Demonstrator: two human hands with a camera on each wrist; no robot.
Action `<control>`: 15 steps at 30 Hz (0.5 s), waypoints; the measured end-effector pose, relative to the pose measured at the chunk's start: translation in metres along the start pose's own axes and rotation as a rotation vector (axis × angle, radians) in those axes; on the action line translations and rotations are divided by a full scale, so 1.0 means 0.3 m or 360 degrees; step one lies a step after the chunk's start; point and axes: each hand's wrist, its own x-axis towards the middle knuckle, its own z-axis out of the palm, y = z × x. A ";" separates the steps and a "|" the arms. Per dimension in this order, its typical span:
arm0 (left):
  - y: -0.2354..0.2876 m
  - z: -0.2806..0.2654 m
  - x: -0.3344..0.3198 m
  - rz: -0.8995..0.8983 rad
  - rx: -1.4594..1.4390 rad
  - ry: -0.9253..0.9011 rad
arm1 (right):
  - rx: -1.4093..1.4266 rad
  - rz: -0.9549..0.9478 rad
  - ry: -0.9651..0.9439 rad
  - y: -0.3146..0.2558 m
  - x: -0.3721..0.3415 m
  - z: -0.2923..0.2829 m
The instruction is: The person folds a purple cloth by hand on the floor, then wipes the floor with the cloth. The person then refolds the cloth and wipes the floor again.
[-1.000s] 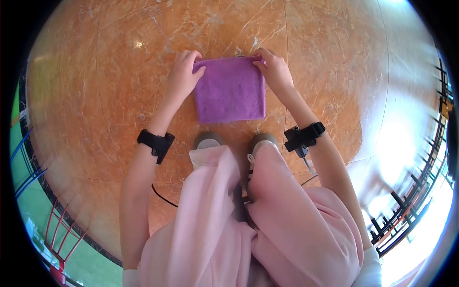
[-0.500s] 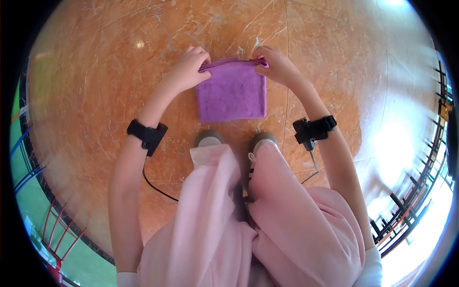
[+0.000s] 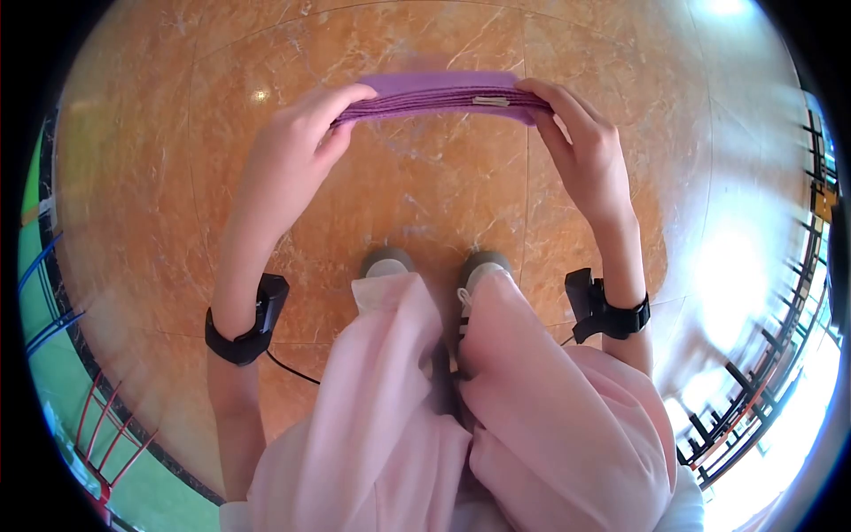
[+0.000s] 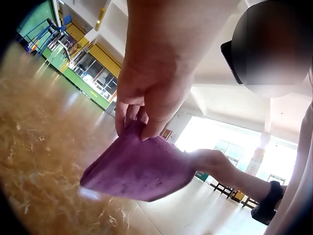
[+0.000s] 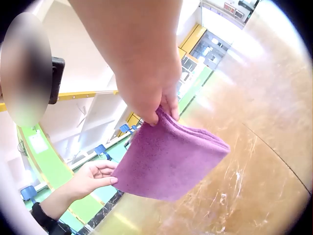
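Note:
A folded purple towel [image 3: 425, 99] is held up off the floor, its stacked layers facing the head camera and a small white label [image 3: 490, 101] showing on the edge. My left hand [image 3: 306, 133] pinches one upper corner between thumb and fingers. At the opposite corner my right hand [image 3: 581, 133] does the same. In the left wrist view the towel [image 4: 142, 169] hangs down from the left fingers as a thick flap. The right wrist view shows the towel [image 5: 161, 161] hanging below the right hand [image 5: 151, 93], its folds lying close together.
Shiny orange-brown marbled floor [image 3: 425, 195] spreads under the towel. Two shoes [image 3: 387, 261] and pink trouser legs [image 3: 372, 381] are below. Each wrist wears a black strap camera [image 3: 248, 324] with a cable. Red and blue metal legs [image 3: 102, 426] stand far left, dark ones [image 3: 736, 408] far right.
The towel lay flat on the floor near the shoes. Both hands took its far corners and lifted it up, away from the floor, so its folded edge now faces the head camera.

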 end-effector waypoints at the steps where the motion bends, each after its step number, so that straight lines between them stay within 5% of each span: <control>1: 0.002 0.002 0.002 0.0004 -0.0002 0.0001 | 0.0043 0.0116 -0.0079 -0.001 -0.001 -0.008; 4: -0.007 0.010 0.014 0.0065 0.0121 -0.0049 | -0.0014 -0.0080 0.0018 0.004 -0.007 0.007; 7: -0.029 0.024 0.036 -0.0020 0.0128 -0.0065 | -0.0005 0.0115 -0.0106 0.036 0.009 0.028; 10: -0.042 0.034 0.055 -0.0059 0.0149 -0.0025 | -0.0110 0.0001 -0.0020 0.040 0.027 0.038; 15: -0.077 0.111 0.013 0.0390 0.0437 0.0397 | -0.0267 -0.0280 0.0214 0.068 -0.006 0.075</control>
